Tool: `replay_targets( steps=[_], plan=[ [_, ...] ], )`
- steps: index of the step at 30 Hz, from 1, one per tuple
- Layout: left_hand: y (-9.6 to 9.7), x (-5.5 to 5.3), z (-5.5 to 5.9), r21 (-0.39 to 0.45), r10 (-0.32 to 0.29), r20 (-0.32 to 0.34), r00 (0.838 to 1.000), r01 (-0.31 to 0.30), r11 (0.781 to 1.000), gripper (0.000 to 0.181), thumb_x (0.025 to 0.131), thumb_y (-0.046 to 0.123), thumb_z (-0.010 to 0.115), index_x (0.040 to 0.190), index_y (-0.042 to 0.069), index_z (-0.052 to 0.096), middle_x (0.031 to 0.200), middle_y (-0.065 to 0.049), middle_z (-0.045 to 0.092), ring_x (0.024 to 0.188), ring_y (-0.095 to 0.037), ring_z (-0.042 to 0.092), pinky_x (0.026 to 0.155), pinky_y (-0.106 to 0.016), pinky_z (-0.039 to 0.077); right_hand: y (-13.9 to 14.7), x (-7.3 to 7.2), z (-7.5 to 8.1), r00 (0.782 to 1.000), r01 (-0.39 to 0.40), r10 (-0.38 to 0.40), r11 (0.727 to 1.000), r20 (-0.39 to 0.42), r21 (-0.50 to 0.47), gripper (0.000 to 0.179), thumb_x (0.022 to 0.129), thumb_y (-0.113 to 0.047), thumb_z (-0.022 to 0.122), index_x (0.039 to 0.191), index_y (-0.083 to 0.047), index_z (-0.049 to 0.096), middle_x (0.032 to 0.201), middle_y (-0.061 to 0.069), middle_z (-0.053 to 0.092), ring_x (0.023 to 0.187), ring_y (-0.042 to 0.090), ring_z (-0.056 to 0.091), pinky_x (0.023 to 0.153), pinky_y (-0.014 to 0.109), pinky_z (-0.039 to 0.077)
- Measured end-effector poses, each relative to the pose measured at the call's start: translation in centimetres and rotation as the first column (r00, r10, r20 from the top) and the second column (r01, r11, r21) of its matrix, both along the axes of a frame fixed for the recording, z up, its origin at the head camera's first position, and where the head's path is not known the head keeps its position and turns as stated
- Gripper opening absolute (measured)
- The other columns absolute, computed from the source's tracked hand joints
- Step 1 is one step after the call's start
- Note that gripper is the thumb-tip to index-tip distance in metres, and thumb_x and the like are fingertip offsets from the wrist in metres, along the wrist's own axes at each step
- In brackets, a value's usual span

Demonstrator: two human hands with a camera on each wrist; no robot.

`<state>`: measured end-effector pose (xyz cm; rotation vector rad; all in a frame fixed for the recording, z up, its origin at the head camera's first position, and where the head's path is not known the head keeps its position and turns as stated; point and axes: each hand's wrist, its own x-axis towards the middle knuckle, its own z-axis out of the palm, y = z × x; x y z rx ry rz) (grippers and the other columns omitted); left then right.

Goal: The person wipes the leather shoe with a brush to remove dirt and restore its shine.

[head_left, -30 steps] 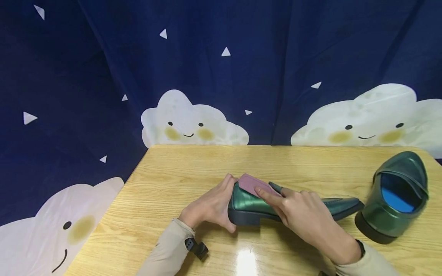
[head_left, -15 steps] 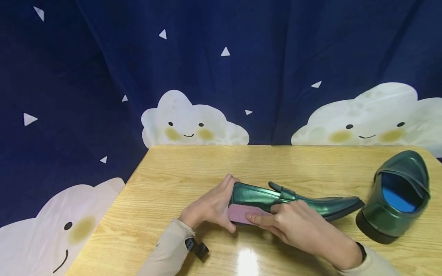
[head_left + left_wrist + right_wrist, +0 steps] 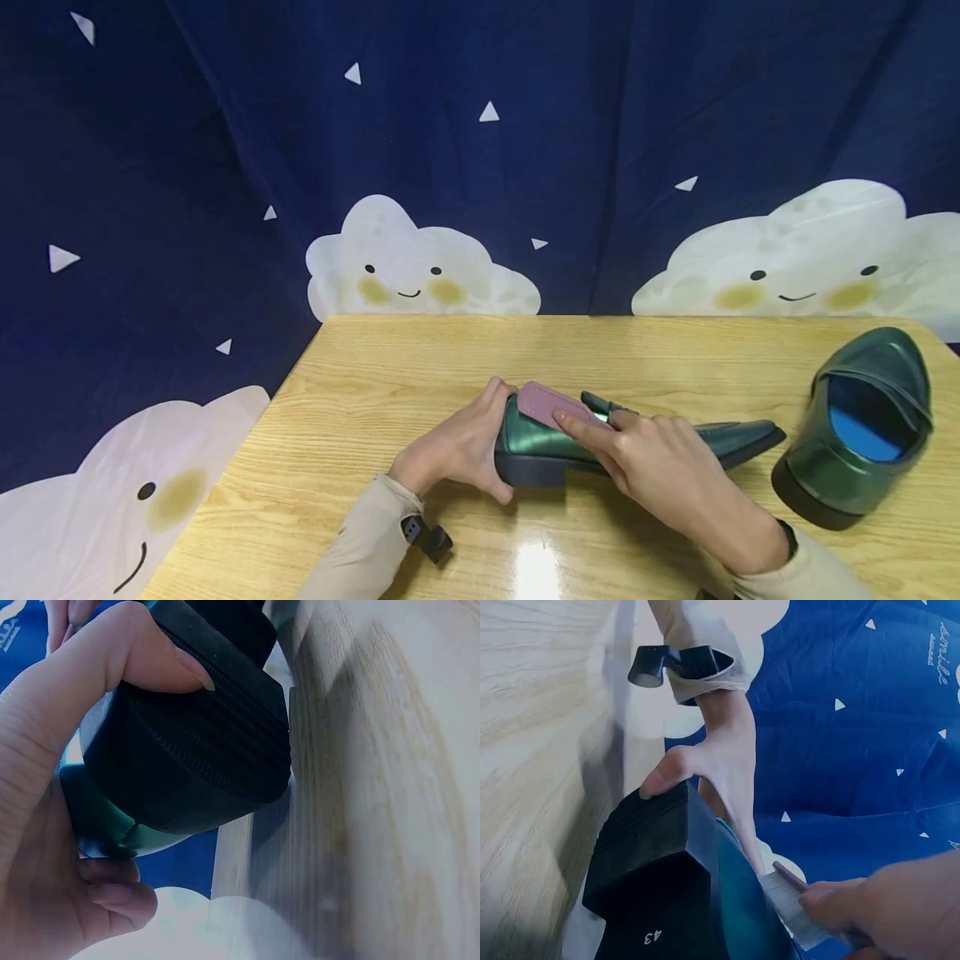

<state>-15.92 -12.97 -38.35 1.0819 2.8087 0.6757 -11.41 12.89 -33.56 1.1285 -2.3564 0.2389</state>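
A shiny dark green loafer (image 3: 536,437) with a black sole lies on its side, toe to the right, in the head view. My left hand (image 3: 461,446) grips its heel from the left. In the left wrist view, the thumb (image 3: 161,660) presses on the black heel block (image 3: 202,742). My right hand (image 3: 663,467) holds a pink brush (image 3: 551,406) against the upper near the heel opening. White bristles (image 3: 791,904) of the brush touch the green side in the right wrist view. That hand covers the middle of the shoe.
A second green loafer (image 3: 855,425) with a blue insole stands at the right of the wooden table (image 3: 420,358). Behind the table hangs a dark blue curtain (image 3: 570,150) printed with clouds and white triangles.
The brush went down to the sole edge near the heel half a second ago and is now back up by the opening. The left hand keeps its place on the heel.
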Motion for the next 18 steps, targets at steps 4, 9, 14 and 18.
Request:
replay_targets(
  steps=[4,9,14,18],
  plan=[
    [0.0,0.1,0.0,-0.001,0.005,0.0,1.0,-0.005,1.0,0.113,0.043,0.032,0.092,0.133,0.006,0.03,0.117,-0.003,0.035,0.097,-0.012,0.048,0.09,-0.021,0.044,0.1,-0.1,-0.2,0.983,-0.171,0.17,0.985,0.067,0.009,0.034,0.084,-0.026,0.071,0.117,-0.034,0.07,0.057,-0.01,0.047,0.047,0.0,0.039,0.04,0.023,0.037],
    [0.0,0.1,0.0,0.002,0.01,0.005,1.0,-0.01,1.0,0.113,0.042,0.032,0.092,0.133,0.006,0.03,0.116,-0.003,0.035,0.096,-0.012,0.049,0.09,-0.021,0.044,0.0,0.0,-0.4,0.971,-0.224,0.221,0.974,0.087,0.018,0.035,0.081,-0.029,0.074,0.115,-0.036,0.071,0.057,-0.012,0.043,0.05,-0.004,0.033,0.041,0.021,0.036],
    [0.0,0.0,0.0,0.007,0.019,0.014,1.0,-0.019,1.0,0.111,0.044,0.032,0.09,0.133,0.007,0.03,0.116,-0.002,0.034,0.095,-0.012,0.049,0.088,-0.021,0.045,0.3,0.1,0.1,0.998,-0.056,0.055,0.998,0.015,0.016,0.034,0.083,-0.027,0.072,0.116,-0.037,0.07,0.056,-0.009,0.043,0.044,0.003,0.037,0.037,0.024,0.03],
    [0.1,0.0,0.0,0.007,0.024,0.019,1.0,-0.024,1.0,0.109,0.045,0.033,0.09,0.132,0.007,0.03,0.116,-0.003,0.034,0.095,-0.012,0.049,0.088,-0.021,0.044,0.7,-0.1,0.7,0.994,0.102,-0.102,0.995,-0.038,0.011,0.038,0.079,-0.018,0.072,0.113,-0.034,0.072,0.054,-0.005,0.043,0.041,0.01,0.04,0.036,0.027,0.028]
  ],
)
